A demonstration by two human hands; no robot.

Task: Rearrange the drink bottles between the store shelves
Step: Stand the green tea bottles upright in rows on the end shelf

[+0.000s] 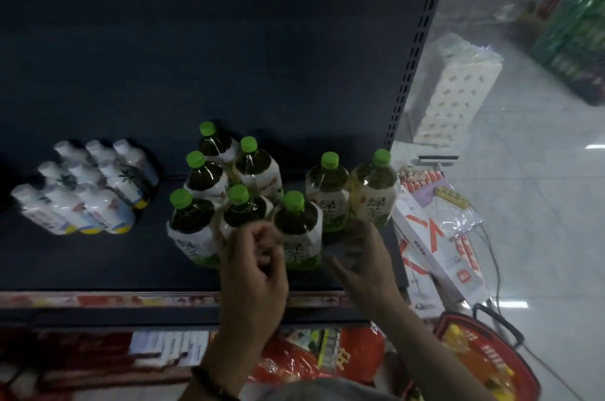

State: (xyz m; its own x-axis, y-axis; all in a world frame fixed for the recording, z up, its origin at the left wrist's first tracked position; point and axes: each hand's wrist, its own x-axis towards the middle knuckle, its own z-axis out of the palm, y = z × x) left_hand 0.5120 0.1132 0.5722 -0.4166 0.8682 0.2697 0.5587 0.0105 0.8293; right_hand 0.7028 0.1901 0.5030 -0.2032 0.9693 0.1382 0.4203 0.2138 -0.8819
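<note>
Both hands empty: left hand (pixel 255 266) half-curled, right hand (pixel 360 256) loosely spread, blurred. Next: grab front green-cap bottle (pixel 299 230) on shelf (pixel 98 263).

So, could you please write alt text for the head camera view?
Two bare hands, left and right, reach toward eight green-capped tea bottles on a dark store shelf; neither clearly grips one. White bottles stand further left.
</note>
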